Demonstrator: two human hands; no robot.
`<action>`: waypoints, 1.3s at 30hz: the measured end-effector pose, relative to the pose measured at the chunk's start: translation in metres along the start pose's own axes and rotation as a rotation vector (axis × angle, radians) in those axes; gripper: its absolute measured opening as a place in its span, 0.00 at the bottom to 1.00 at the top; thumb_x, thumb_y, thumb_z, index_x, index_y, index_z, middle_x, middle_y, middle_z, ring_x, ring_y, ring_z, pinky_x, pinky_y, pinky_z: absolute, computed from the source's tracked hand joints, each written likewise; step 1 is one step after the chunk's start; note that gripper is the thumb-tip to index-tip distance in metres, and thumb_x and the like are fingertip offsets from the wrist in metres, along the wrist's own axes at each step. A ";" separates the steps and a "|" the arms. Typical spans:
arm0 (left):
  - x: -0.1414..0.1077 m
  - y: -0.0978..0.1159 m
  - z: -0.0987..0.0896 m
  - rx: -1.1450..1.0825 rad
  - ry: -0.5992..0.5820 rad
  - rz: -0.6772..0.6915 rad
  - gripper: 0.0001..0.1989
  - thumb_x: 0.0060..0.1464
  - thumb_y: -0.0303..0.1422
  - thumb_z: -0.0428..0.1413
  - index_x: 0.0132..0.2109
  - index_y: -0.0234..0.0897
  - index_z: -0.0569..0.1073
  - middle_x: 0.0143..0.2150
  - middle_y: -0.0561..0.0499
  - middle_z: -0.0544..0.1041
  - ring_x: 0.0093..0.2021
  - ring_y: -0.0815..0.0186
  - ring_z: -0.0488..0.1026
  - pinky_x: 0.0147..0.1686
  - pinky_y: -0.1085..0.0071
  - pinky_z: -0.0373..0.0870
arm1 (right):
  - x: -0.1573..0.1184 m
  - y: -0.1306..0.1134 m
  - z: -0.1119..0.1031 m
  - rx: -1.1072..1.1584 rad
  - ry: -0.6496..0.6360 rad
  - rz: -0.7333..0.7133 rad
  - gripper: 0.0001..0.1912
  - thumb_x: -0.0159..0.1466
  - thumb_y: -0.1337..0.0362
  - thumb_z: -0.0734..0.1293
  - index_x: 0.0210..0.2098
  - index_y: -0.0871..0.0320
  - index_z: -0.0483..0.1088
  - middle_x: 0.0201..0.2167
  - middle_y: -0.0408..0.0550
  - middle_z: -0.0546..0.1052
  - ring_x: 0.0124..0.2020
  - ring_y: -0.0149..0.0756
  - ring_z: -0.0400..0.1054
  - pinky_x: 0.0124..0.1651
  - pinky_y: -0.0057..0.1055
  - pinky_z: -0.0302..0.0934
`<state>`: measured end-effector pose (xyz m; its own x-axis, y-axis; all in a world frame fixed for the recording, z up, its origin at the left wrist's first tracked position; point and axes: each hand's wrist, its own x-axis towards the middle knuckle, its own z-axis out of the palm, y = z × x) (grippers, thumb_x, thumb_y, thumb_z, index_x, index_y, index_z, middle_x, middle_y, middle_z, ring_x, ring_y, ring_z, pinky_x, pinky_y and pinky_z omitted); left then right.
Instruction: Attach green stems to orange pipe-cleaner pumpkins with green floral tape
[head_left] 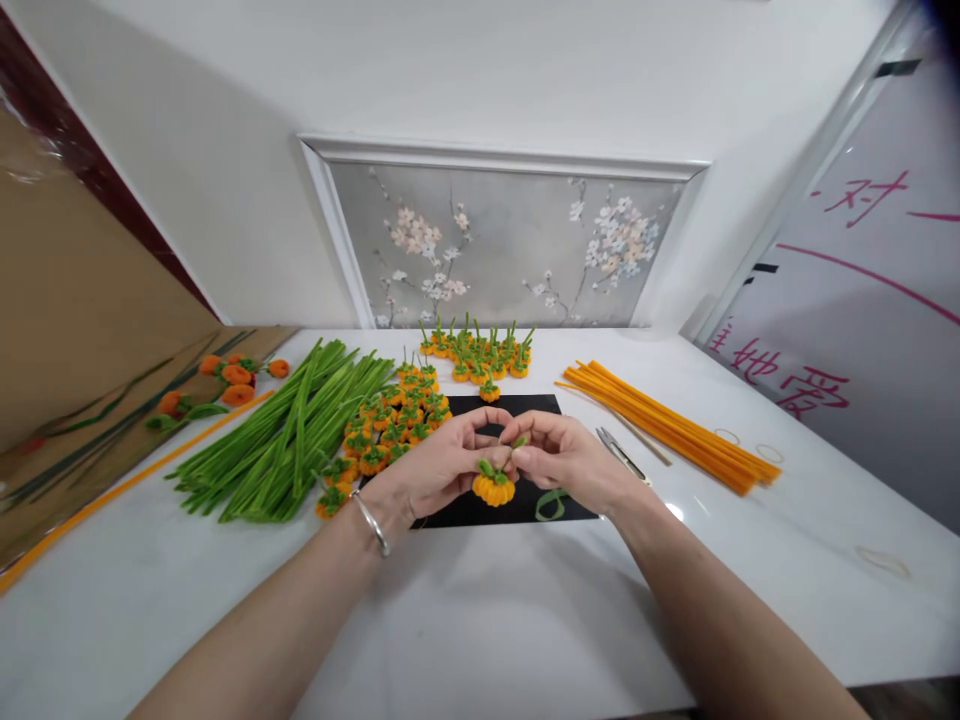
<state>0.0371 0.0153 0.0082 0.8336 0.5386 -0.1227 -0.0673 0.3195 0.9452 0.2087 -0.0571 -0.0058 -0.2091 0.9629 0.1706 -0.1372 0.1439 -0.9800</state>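
A small orange pipe-cleaner pumpkin with a green top hangs between my hands, above a black mat. My left hand, with a silver bangle on its wrist, is closed at the pumpkin's green top. My right hand pinches the green stem from the other side, thumb and forefinger together. The fingertips of both hands meet there and partly hide the stem. On the mat by my right hand lies a curled green pipe cleaner.
Finished pumpkins crowd left of the mat, and more pumpkins stand behind it. Green pipe cleaners lie at left, orange pipe cleaners at right. Snips rest beside my right hand. Orange flowers lie far left.
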 end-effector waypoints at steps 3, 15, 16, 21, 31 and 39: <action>-0.001 -0.003 -0.003 -0.021 -0.021 -0.011 0.20 0.49 0.28 0.64 0.48 0.34 0.67 0.29 0.50 0.76 0.27 0.72 0.73 0.25 0.80 0.66 | -0.001 -0.001 0.001 -0.046 0.014 -0.022 0.11 0.58 0.57 0.69 0.35 0.57 0.71 0.24 0.40 0.75 0.21 0.25 0.62 0.24 0.25 0.58; -0.009 0.003 0.010 0.439 0.166 0.207 0.17 0.53 0.44 0.58 0.44 0.37 0.68 0.44 0.47 0.71 0.43 0.64 0.70 0.36 0.71 0.69 | 0.001 0.004 0.005 -0.645 0.367 -0.202 0.09 0.61 0.60 0.64 0.29 0.58 0.70 0.19 0.39 0.66 0.19 0.27 0.56 0.22 0.26 0.51; -0.009 0.001 0.012 0.568 0.191 0.280 0.18 0.49 0.40 0.62 0.44 0.38 0.68 0.44 0.48 0.71 0.45 0.63 0.69 0.39 0.70 0.68 | 0.001 0.005 0.006 -0.673 0.372 -0.213 0.09 0.61 0.60 0.64 0.29 0.58 0.69 0.19 0.39 0.65 0.19 0.27 0.56 0.22 0.26 0.51; -0.008 -0.009 0.019 0.971 0.363 0.440 0.07 0.51 0.32 0.59 0.38 0.38 0.70 0.38 0.51 0.70 0.34 0.67 0.66 0.35 0.70 0.64 | -0.001 0.004 0.008 -0.787 0.410 -0.247 0.08 0.62 0.62 0.63 0.28 0.57 0.68 0.18 0.39 0.65 0.20 0.28 0.56 0.22 0.26 0.52; -0.008 -0.003 0.011 1.030 0.283 0.414 0.06 0.50 0.31 0.59 0.28 0.36 0.70 0.38 0.51 0.70 0.36 0.66 0.68 0.35 0.70 0.65 | -0.002 0.009 0.008 -0.907 0.336 -0.263 0.08 0.63 0.63 0.63 0.28 0.57 0.69 0.21 0.42 0.69 0.23 0.30 0.62 0.25 0.27 0.55; -0.009 -0.003 0.003 0.992 0.227 0.363 0.06 0.48 0.26 0.58 0.24 0.35 0.72 0.40 0.51 0.74 0.34 0.68 0.70 0.35 0.71 0.64 | -0.004 0.006 0.005 -0.924 0.124 -0.254 0.09 0.65 0.68 0.60 0.32 0.55 0.71 0.29 0.43 0.73 0.30 0.31 0.68 0.33 0.27 0.60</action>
<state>0.0314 0.0075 0.0077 0.7257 0.6380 0.2577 0.2688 -0.6076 0.7474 0.2041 -0.0607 -0.0118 -0.1671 0.8879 0.4287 0.6629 0.4230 -0.6177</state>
